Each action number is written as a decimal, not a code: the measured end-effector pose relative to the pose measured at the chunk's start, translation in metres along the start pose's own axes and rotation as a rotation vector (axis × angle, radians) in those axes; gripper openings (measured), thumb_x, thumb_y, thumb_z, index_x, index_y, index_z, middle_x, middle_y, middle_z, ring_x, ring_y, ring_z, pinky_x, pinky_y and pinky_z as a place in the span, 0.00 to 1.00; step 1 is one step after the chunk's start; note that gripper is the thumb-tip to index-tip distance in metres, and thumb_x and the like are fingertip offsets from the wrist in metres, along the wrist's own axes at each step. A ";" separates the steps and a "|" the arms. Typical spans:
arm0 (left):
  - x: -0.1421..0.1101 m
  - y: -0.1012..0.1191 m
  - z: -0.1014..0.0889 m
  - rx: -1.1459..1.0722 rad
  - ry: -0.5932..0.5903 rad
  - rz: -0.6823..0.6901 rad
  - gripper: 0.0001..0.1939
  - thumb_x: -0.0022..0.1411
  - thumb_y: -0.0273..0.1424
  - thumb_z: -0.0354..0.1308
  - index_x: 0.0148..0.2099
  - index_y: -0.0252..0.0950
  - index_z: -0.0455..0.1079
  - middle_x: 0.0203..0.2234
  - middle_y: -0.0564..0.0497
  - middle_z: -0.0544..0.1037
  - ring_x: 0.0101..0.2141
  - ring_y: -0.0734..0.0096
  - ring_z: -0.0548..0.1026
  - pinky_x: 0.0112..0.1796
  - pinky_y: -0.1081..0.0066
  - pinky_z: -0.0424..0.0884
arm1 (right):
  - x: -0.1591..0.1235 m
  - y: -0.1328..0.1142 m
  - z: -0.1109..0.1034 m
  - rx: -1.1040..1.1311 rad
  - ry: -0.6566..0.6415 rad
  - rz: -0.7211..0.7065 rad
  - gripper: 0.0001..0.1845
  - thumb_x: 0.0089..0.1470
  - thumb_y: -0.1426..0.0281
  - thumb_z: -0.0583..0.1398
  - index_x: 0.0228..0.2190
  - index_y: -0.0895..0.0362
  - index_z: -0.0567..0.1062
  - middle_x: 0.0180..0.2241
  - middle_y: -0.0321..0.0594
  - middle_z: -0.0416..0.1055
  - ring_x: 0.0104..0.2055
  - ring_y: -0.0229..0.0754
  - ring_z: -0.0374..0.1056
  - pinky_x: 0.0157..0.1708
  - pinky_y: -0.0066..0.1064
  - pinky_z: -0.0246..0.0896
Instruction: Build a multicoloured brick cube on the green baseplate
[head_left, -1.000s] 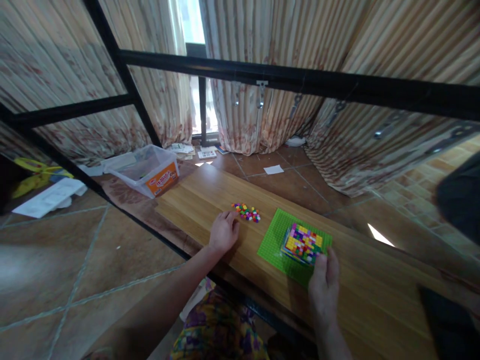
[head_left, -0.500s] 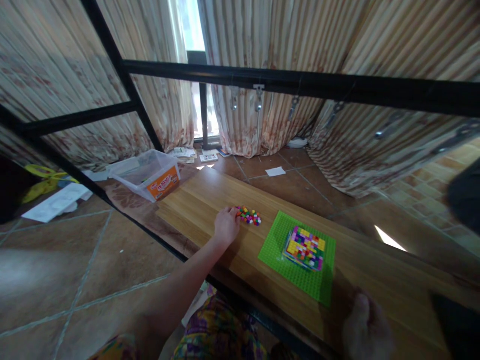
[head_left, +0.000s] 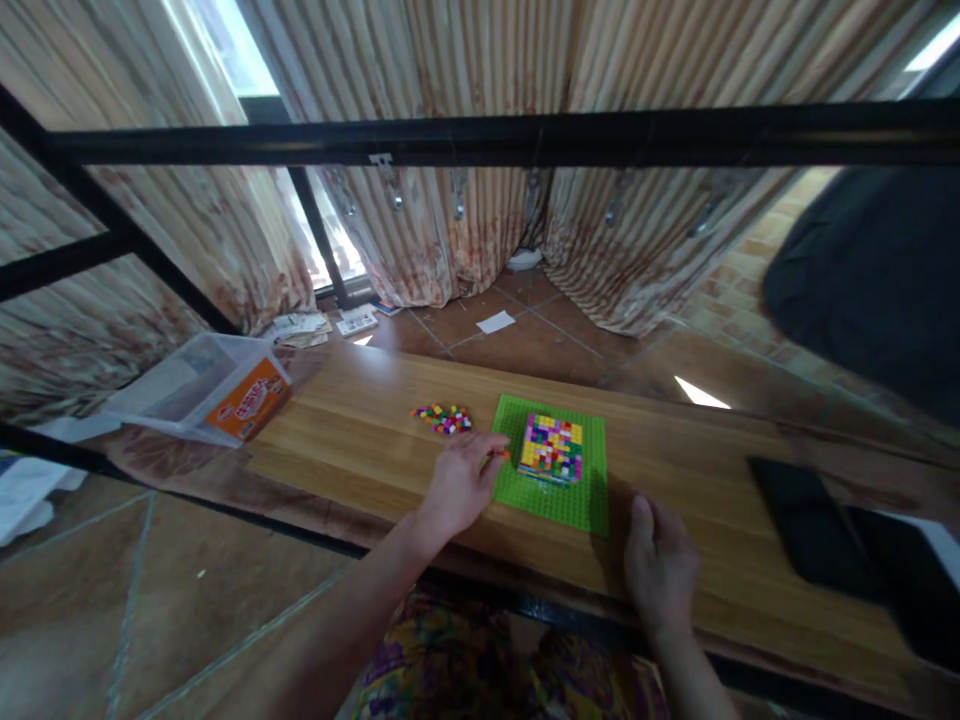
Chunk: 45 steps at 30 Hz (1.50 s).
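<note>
My left hand (head_left: 461, 487) is closed in a pinch on a small orange-red toy brick (head_left: 505, 454), held just over the left edge of a green studded baseplate (head_left: 555, 515). On that baseplate stands a square stack of building bricks (head_left: 551, 447), its top a patchwork of yellow, purple, red, white and green. Beyond my left hand lies a pile of loose coloured bricks (head_left: 444, 417) on the wooden table (head_left: 360, 430). My right hand (head_left: 661, 560) is at the table's near side, right of the baseplate, its fingers curled in loosely and nothing visible in them.
A clear plastic box (head_left: 191, 390) with an orange label stands left of the table. Dark flat objects (head_left: 814, 530) lie at the table's right end. A black metal bar (head_left: 480, 140) crosses in front of the striped curtains (head_left: 450, 240). Papers (head_left: 495, 322) lie on the tiled floor.
My left hand has moved right from the loose pile to the baseplate, carrying a small brick. The view has turned right, bringing my right hand and the dark flat objects further in.
</note>
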<state>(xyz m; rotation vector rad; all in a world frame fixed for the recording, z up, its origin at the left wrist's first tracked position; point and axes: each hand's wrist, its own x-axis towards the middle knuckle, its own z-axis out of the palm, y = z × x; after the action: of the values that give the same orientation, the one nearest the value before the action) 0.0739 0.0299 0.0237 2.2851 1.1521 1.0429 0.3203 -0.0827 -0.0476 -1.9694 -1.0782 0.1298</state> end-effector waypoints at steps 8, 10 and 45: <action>0.023 0.031 0.042 -0.096 -0.058 0.106 0.07 0.63 0.27 0.58 0.43 0.41 0.74 0.38 0.54 0.82 0.39 0.69 0.77 0.47 0.63 0.71 | 0.000 -0.004 0.003 0.076 0.001 -0.007 0.29 0.61 0.49 0.50 0.37 0.59 0.78 0.40 0.51 0.76 0.43 0.49 0.70 0.48 0.41 0.63; 0.024 0.030 0.049 -0.066 -0.081 0.112 0.07 0.63 0.27 0.59 0.43 0.41 0.74 0.39 0.55 0.82 0.40 0.69 0.77 0.48 0.63 0.70 | -0.001 -0.005 0.003 0.093 0.011 -0.012 0.27 0.60 0.50 0.51 0.37 0.59 0.78 0.40 0.50 0.76 0.43 0.48 0.71 0.47 0.40 0.63; 0.011 0.036 0.053 0.325 -0.132 0.277 0.13 0.69 0.30 0.49 0.47 0.37 0.74 0.44 0.48 0.79 0.44 0.63 0.71 0.47 0.60 0.66 | -0.001 -0.004 0.006 0.105 0.033 -0.057 0.18 0.59 0.59 0.55 0.35 0.58 0.78 0.38 0.48 0.76 0.40 0.46 0.72 0.45 0.39 0.66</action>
<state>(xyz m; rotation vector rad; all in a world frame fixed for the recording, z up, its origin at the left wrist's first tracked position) 0.1377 0.0175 0.0158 2.7858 1.0347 0.8272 0.3141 -0.0785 -0.0488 -1.8396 -1.0840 0.1202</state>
